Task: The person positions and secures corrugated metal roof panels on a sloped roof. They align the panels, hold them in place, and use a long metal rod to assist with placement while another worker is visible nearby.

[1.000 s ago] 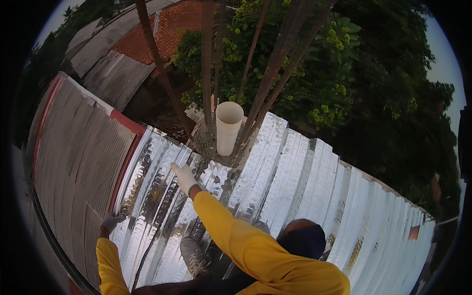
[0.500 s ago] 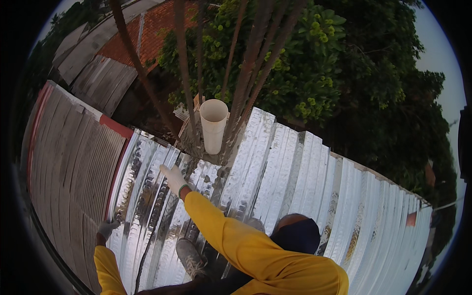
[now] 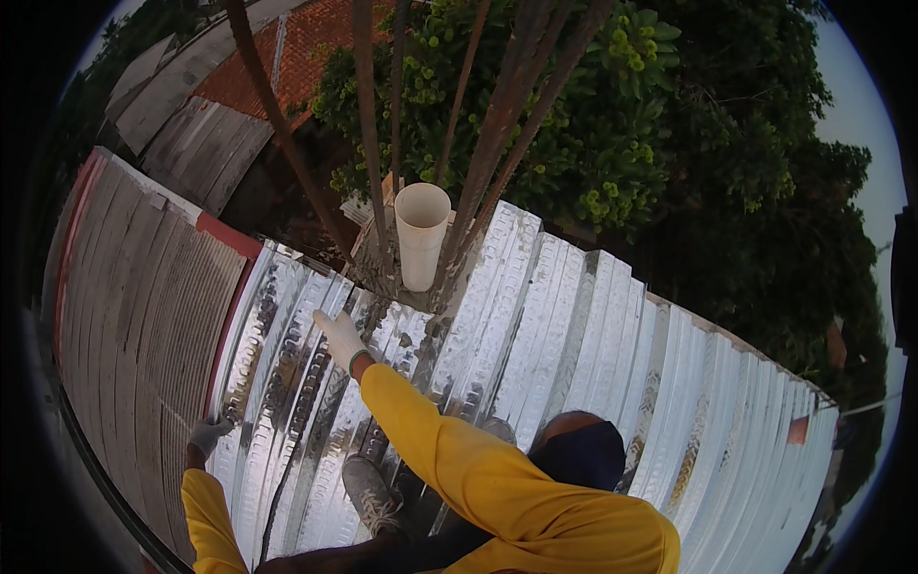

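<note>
Though small, gloved left hand (image 3: 207, 436) and right hand (image 3: 342, 342) at shiny ribbed metal (image 3: 268, 421), fingers (image 3: 328, 323) of uncertain grip.

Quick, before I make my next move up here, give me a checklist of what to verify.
1. Gloves on: ok, left hand and right hand both gloved.
2. Left hand's grip: cannot tell whether it grips or rests at the metal sheets' edge.
3. Left shoe on the ribbed sheets: ok; slipperiness cannot be told.
4. Right hand apart from the rusty bars: ok.
5. White pipe's mouth covered: not ok, open.
6. Sheets fastened: cannot tell.
</note>
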Demonstrator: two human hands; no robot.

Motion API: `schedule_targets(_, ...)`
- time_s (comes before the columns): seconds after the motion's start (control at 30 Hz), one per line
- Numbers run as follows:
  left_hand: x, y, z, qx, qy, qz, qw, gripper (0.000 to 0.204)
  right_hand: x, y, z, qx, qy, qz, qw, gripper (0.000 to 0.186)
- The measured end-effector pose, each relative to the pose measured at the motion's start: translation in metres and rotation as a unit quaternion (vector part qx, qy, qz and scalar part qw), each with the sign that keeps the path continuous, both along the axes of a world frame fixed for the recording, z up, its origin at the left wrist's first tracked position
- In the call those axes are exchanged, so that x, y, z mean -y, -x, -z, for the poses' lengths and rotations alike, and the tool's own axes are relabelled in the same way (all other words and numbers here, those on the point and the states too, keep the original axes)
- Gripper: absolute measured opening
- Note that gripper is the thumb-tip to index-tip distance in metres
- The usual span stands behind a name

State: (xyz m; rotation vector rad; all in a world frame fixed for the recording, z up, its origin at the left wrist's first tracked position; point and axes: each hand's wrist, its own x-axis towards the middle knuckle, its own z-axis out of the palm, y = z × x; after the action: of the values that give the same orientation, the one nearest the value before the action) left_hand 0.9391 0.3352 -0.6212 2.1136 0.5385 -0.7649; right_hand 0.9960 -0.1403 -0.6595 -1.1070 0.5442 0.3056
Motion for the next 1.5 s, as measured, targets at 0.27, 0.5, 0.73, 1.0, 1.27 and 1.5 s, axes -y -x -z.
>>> schedule_targets(0.27, -0.014, 0.004, 0.000, 0.006, -0.002, 0.011, 1.000, 0.023, -0.007, 0.000, -0.005, -0.004, -0.003, -0.013, 1.000, 0.100)
schedule_targets(0.5, 0.003, -0.005, -0.003, -0.006, -0.019, 0.020, 1.000, 0.022, -0.002, -0.004, 0.008, -0.009, 0.019, 0.027, 0.999, 0.105)
schedule_targets(0.73, -0.020, 0.009, 0.011, 0.036, 0.048, -0.021, 0.998, 0.018, -0.008, 0.004, -0.010, 0.017, 0.015, -0.008, 1.000, 0.104)
schedule_targets(1.0, -0.023, 0.005, 0.010, 0.007, 0.054, -0.016, 0.998, 0.014, -0.010, 0.003, -0.007, 0.002, 0.019, 0.024, 1.000, 0.094)
schedule_targets(1.27, -0.014, 0.000, 0.006, 0.013, 0.068, -0.017, 0.997, 0.015, -0.008, -0.003, 0.003, -0.008, -0.002, 0.018, 1.000, 0.103)
schedule_targets(1.5, -0.014, -0.001, 0.008, 0.017, 0.052, -0.007, 0.999, 0.017, -0.007, -0.005, 0.011, 0.007, 0.040, 0.010, 0.999, 0.098)
